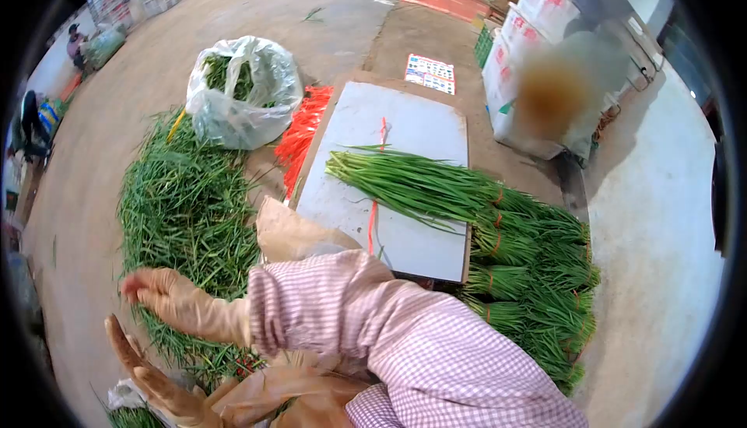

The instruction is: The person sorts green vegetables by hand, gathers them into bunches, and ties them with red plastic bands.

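My right hand [167, 299] reaches across to the left in a checked sleeve, palm toward my other hand, fingers stretched out and blurred at the tips; it holds nothing. Just below it, my left hand [152, 377] is raised with its fingers extended and apart, also holding nothing. Both hands are over the edge of a pile of loose green leaves [191, 202]. To the right, a bunch of long green garlic chives [412, 183] lies on a white board [350, 117]. A red tie strip [373, 226] runs under the bunch.
Tied green bundles [537, 272] are stacked right of the board. A clear plastic bag [272, 101] with greens stands beyond the leaf pile, beside red strips [305, 136]. White crates [513, 47] stand at the upper right. A person [76, 45] sits far left.
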### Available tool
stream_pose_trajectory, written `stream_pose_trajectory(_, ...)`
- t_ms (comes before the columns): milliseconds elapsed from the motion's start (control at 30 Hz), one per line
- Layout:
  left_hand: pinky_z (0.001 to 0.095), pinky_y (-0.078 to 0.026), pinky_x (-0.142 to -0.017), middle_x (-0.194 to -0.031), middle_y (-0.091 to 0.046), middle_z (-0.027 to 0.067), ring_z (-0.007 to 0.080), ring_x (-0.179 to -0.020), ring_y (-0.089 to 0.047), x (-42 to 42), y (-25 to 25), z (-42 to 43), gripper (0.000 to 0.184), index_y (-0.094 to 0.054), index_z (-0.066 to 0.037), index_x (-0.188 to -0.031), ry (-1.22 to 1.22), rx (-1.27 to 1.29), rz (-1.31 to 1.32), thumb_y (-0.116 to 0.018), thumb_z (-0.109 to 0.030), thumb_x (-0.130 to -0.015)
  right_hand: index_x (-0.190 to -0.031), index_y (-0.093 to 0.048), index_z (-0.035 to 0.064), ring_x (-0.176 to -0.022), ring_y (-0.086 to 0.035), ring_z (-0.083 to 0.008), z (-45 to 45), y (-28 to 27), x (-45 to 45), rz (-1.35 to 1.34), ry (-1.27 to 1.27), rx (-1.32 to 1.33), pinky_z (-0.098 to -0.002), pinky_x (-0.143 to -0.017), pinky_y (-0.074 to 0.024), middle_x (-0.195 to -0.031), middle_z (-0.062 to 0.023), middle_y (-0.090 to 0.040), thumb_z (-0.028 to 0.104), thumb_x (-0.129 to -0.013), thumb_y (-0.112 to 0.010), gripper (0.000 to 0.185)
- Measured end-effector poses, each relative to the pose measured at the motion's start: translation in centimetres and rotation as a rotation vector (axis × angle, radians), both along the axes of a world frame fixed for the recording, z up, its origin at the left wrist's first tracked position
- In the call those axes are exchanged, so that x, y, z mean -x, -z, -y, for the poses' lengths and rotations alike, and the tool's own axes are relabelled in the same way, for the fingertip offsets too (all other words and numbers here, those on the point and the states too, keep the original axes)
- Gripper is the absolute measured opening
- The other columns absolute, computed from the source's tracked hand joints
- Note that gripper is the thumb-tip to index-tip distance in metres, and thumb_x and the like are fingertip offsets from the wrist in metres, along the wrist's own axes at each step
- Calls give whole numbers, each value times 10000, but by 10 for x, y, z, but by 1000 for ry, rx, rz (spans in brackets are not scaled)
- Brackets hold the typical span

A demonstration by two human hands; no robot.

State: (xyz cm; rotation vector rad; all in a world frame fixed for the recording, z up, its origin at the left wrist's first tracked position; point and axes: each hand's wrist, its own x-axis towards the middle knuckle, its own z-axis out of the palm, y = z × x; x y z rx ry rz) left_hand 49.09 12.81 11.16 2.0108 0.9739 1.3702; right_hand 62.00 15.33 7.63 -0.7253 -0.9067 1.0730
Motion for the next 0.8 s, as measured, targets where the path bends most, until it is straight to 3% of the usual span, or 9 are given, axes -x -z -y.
stream_pose_trajectory(167, 497, -132, -1116, -1414, -370, 220, 316, -1362, -285, 3, 14, -6, 703, -395, 3, -1367, 74, -400, -572, -269, -541, -942, -1329, -446, 112, -1180, -441, -148, 16, 31, 67, -445, -459, -392, -340, -982, -360, -1250, -35, -516, 503, -902, -414, 580)
stream_pose_trajectory(267, 493, -140, -1109, -1425, -379, 178, 317, -1352, -305, 63, 35, -57, 672, -420, -56, -1372, -273, -287, -861, -254, -548, -946, -1347, -426, 107, -1124, -480, -138, 36, -1, 16, -464, -653, 138, -348, -895, -416, -1185, -38, -552, 672, -897, -280, 736)
stream_pose_trajectory(367, 478, -207, -1104, -1462, -334, 147, 300, -1377, -255, 114, 52, -98, 644, -351, -109, -1421, -197, 696, 231, -333, -545, -947, -1348, -407, 71, -1199, -454, -217, 12, -12, -18, -301, -662, -44, -375, -1003, -352, -1296, -104, -480, 620, -894, -403, 713)
stream_pose_trajectory(500, 470, -265, -1067, -1429, -363, 164, 334, -1308, -352, 79, 35, -69, 795, -259, -129, -1449, 77, 1015, 752, -307, -684, -881, -1372, -365, 41, -1302, -355, -282, -3, -19, 42, 585, 127, -414, -441, -1100, -226, -1383, -125, -410, 509, -923, -441, 653)
stream_pose_trajectory(567, 480, -275, -1067, -1428, -356, 178, 346, -1283, -355, 69, 61, -62, 746, -325, -115, -1413, 1006, 984, 990, -411, -629, -878, -1363, -394, 98, -1304, -347, -295, -21, 13, 73, 1026, 179, -492, -512, -1082, -181, -1389, -125, -409, 451, -888, -516, 604)
stream_pose_trajectory(600, 474, -303, -1040, -1430, -341, 191, 344, -1285, -360, 76, 43, -54, 804, -267, -86, -1430, 713, 1095, 993, -420, -641, -869, -1353, -424, 155, -1295, -358, -298, -24, 30, 84, 1289, 246, -517, -554, -1057, -166, -1396, -127, -407, 450, -855, -542, 590)
stream_pose_trajectory(633, 467, -332, -1014, -1432, -325, 204, 342, -1287, -364, 92, 19, -53, 865, -210, -56, -1447, 411, 1182, 998, -428, -653, -860, -1367, -422, 169, -1238, -418, -283, -44, 42, 80, 1050, 40, -146, -508, -1044, -224, -1335, -136, -476, 490, -844, -497, 618)
stream_pose_trajectory(733, 459, -400, -999, -1380, -406, 203, 343, -1235, -447, 158, -8, -45, 711, -282, -44, -1419, 369, 893, 953, -411, -538, -924, -1400, -354, 66, -1083, -523, -222, -59, 106, 31, 192, -483, 738, -408, -998, -327, -1226, -99, -553, 603, -932, -310, 713)
stream_pose_trajectory(800, 460, -404, -1010, -1382, -410, 195, 341, -1238, -450, 198, -10, -39, 646, -317, -42, -1405, 285, 759, 940, -397, -492, -947, -1374, -367, 58, -1059, -573, -254, -49, 134, 25, 142, -686, 721, -389, -916, -414, -1188, -138, -574, 697, -862, -364, 819)
